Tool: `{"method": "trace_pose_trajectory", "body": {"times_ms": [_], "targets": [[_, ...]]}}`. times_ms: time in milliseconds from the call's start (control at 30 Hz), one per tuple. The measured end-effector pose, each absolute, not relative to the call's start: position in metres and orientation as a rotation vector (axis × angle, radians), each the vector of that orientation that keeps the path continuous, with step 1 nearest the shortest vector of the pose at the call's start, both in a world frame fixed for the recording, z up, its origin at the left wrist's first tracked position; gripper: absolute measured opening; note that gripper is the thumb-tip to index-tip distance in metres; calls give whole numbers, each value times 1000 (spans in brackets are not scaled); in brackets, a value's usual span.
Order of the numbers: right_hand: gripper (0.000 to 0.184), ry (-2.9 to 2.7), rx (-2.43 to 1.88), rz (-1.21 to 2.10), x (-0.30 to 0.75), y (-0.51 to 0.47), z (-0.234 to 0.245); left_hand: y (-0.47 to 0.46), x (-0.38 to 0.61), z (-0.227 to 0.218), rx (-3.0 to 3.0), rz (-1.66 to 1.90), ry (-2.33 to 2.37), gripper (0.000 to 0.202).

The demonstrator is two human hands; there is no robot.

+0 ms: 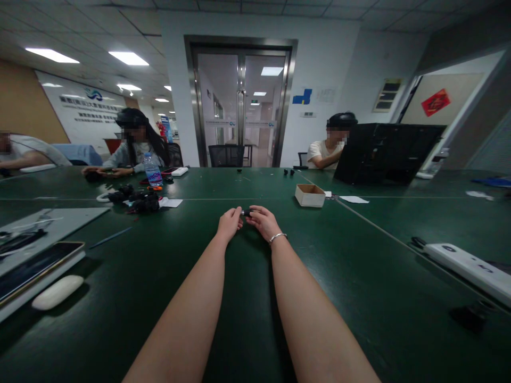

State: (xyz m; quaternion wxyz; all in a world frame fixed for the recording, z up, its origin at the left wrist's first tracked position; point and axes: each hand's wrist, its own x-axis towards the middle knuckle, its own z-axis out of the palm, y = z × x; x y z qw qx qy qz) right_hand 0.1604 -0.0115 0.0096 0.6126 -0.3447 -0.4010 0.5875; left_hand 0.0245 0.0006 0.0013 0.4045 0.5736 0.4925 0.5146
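Observation:
Both arms reach out over the green table (247,276), and the hands meet just above it. Between them is a small black piece with a silver part (246,213), thin and lying sideways; its kind is too small to make out. My left hand (230,223) pinches its left, silver end between thumb and fingers. The dark right end is gripped by the fingers of my right hand (262,221), which has a silver bracelet (278,236) at the wrist. Fingers cover much of the piece.
An open cardboard box (310,197) stands ahead to the right. Black parts (139,199) lie in a heap at left, near a water bottle (153,170). A phone (38,268) and white mouse (58,292) are near left; a power strip (467,266) is right. Co-workers sit opposite.

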Motion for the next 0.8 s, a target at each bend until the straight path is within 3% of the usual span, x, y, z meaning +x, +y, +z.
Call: {"method": "trace_pose_trajectory", "body": {"times_ms": [100,233,500,800], "targets": [[19,-940,-807,1361,160,-11,9,0,25,2,1439,1302,1246,29],[20,-954,-799,1372,160,-12,9,-3,25,3,1467,1315,1316,39],[19,-947,-814,1388,159,-11,9,-2,24,3,1462,1406,1257,24],[19,-944,-822,1398,159,-9,8,-1,26,3,1498,1388,1240,27]]}}
